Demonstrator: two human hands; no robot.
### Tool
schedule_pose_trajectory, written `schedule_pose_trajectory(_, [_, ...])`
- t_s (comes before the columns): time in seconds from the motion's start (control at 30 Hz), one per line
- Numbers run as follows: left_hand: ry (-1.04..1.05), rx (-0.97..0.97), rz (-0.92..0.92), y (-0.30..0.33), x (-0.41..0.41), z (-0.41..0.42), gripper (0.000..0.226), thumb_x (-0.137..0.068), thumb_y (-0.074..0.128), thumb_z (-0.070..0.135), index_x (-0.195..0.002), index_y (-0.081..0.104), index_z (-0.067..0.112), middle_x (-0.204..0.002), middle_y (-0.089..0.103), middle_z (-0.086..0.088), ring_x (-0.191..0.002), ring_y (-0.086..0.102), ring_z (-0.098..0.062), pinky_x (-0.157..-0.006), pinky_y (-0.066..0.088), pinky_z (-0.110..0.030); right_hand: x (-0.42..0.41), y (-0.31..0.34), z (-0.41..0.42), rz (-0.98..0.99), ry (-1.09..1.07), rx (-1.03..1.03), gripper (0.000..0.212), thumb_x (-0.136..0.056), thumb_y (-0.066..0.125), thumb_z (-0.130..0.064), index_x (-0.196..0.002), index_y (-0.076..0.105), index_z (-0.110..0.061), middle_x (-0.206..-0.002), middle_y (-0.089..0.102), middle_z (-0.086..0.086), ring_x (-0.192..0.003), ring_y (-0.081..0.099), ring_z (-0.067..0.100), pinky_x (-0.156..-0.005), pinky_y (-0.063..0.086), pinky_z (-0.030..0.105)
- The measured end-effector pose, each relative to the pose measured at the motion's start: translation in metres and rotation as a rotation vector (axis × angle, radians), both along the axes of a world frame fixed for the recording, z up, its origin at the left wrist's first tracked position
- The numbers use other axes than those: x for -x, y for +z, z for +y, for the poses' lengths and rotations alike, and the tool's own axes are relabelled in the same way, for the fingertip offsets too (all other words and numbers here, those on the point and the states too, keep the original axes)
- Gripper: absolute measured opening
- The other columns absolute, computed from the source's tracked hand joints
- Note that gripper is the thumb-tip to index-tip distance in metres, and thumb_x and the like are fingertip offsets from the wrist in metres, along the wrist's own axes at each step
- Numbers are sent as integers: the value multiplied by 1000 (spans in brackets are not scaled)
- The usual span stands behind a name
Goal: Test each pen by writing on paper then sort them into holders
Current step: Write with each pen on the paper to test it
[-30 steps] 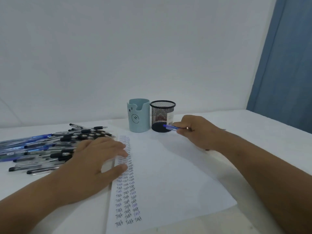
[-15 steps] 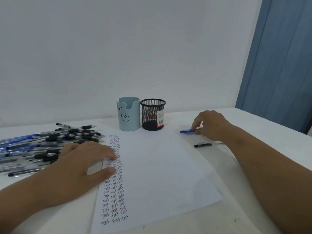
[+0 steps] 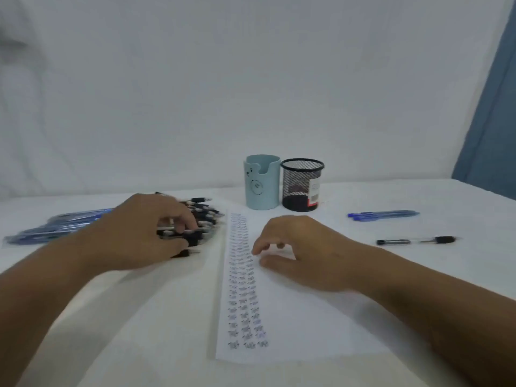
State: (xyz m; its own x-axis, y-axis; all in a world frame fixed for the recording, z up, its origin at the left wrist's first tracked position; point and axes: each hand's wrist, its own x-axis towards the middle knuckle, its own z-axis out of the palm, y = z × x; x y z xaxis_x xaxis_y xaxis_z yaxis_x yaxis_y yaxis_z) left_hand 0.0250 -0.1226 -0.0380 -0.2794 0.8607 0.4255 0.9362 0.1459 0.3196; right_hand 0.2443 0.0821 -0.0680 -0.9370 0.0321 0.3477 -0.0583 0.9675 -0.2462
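The paper (image 3: 293,317) lies nearest on the white surface (image 3: 139,331), three columns of writing down its left edge. The right hand (image 3: 304,252) hovers over it, fingers loosely curled, holding nothing. The left hand (image 3: 145,233) reaches into the pen pile (image 3: 203,216); blur hides whether its fingers grip one. Right of the paper lie a black pen (image 3: 413,241) and a blue pen (image 3: 382,215), apart. Farthest stand the blue holder (image 3: 262,182) and mesh holder (image 3: 301,185), just beside each other.
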Motion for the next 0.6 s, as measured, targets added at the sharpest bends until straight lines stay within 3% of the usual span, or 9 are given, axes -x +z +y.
schedule_pose_trajectory(0.13, [142,300,-17,18,21,-22,24,-69,89,27,-79,73,43,-83,65,26,-77,59,-2,-68,47,-21,5,-11,-3,38,53,3,12,-97,64,-32,-104,73,-28,-96,64,-20,-94,57,0,-85,42,15])
schedule_pose_trajectory(0.2, [167,370,3,21,24,-26,21,-69,90,32,-78,73,42,-79,65,25,-72,57,2,-62,43,-15,4,-13,1,60,50,41,11,-96,65,-31,-103,74,-30,-96,65,-20,-96,59,1,-84,42,13])
schedule_pose_trajectory(0.3, [172,382,34,17,23,-22,18,-71,89,32,-76,73,40,-74,66,16,-72,58,5,-62,43,-12,4,-14,2,61,53,64,11,-96,66,-30,-103,74,-32,-96,65,-20,-100,60,6,-86,45,17])
schedule_pose_trajectory(0.4, [192,380,64,15,20,-20,14,-72,87,34,-75,73,35,-74,68,10,-74,62,-5,-61,46,-16,5,-16,1,54,54,88,10,-96,65,-29,-102,73,-32,-96,65,-18,-98,60,9,-85,44,18])
schedule_pose_trajectory(0.5, [201,387,63,17,16,-20,14,-70,88,37,-74,75,32,-73,68,12,-75,63,-5,-68,52,-25,4,-16,1,36,52,97,10,-96,64,-31,-102,72,-34,-97,64,-17,-98,58,11,-85,43,16])
schedule_pose_trajectory(0.6, [190,424,90,17,10,-17,10,-74,82,27,-67,75,27,-67,68,19,-66,63,1,-62,48,-20,4,-16,1,19,45,109,10,-96,64,-31,-102,72,-34,-98,64,-17,-100,57,12,-85,43,17])
